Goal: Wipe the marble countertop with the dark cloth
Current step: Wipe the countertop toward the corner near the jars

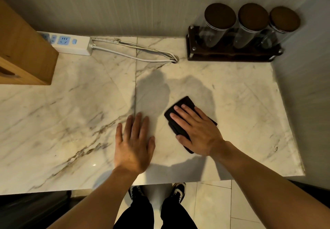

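Note:
The white marble countertop (71, 114) with brown veins fills the middle of the head view. A folded dark cloth (185, 103) lies on it right of centre. My right hand (198, 130) presses flat on top of the cloth, fingers spread and pointing up-left; most of the cloth is hidden beneath the palm. My left hand (134, 143) rests flat on bare marble just left of the cloth, fingers apart, holding nothing.
A dark rack with three glass jars (250, 32) stands at the back right corner. A white power strip (71, 44) with cables (134, 53) lies along the back wall. A wooden box (23, 55) sits at the left. The counter's front edge is near my feet.

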The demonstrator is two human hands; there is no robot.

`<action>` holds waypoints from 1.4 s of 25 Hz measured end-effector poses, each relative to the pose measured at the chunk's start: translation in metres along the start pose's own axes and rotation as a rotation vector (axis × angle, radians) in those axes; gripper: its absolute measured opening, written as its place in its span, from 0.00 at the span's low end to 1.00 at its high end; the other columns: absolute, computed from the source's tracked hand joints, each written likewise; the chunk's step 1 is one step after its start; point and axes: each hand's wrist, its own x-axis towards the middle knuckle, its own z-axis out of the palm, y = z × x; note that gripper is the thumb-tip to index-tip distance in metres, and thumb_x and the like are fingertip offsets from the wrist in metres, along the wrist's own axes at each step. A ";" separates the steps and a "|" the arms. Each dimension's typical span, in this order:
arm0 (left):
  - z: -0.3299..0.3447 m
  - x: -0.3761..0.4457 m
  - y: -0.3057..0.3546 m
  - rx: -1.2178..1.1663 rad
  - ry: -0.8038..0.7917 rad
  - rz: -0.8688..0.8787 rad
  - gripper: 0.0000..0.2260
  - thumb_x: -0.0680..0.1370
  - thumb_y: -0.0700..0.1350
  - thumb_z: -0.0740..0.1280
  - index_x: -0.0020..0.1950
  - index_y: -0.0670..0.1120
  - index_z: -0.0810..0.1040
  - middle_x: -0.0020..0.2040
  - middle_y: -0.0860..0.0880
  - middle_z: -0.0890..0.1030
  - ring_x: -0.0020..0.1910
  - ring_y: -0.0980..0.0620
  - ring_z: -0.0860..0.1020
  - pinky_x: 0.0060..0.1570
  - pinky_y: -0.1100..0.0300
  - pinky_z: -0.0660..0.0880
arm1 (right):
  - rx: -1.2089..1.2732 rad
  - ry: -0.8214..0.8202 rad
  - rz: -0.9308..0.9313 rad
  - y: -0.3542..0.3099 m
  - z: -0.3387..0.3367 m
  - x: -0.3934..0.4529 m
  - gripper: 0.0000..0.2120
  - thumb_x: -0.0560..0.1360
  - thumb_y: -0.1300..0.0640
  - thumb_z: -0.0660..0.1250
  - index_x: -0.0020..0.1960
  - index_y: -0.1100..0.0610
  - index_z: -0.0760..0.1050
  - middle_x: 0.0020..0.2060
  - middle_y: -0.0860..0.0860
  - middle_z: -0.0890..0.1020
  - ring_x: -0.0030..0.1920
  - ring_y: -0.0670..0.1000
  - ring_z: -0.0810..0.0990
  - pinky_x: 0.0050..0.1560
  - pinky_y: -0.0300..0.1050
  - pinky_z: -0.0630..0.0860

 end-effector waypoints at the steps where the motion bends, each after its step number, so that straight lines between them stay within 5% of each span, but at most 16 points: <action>1: 0.000 0.000 0.000 -0.009 0.009 0.004 0.27 0.80 0.57 0.49 0.76 0.47 0.59 0.78 0.46 0.60 0.77 0.44 0.54 0.74 0.40 0.51 | -0.003 -0.001 -0.004 0.003 -0.001 0.004 0.31 0.78 0.40 0.52 0.78 0.50 0.50 0.78 0.51 0.53 0.78 0.52 0.49 0.75 0.55 0.51; 18: -0.001 0.001 0.000 -0.047 0.003 -0.009 0.27 0.80 0.57 0.51 0.77 0.48 0.59 0.78 0.46 0.59 0.78 0.47 0.49 0.74 0.41 0.49 | 0.053 0.078 0.241 0.021 -0.007 0.072 0.32 0.77 0.39 0.49 0.78 0.49 0.48 0.79 0.50 0.52 0.78 0.51 0.48 0.76 0.55 0.47; 35: -0.004 0.001 0.000 -0.026 -0.017 -0.014 0.27 0.79 0.57 0.51 0.77 0.50 0.59 0.78 0.47 0.59 0.78 0.46 0.50 0.74 0.43 0.47 | 0.224 0.196 0.895 0.021 -0.011 0.123 0.31 0.79 0.43 0.46 0.79 0.52 0.44 0.79 0.54 0.48 0.78 0.55 0.43 0.75 0.59 0.41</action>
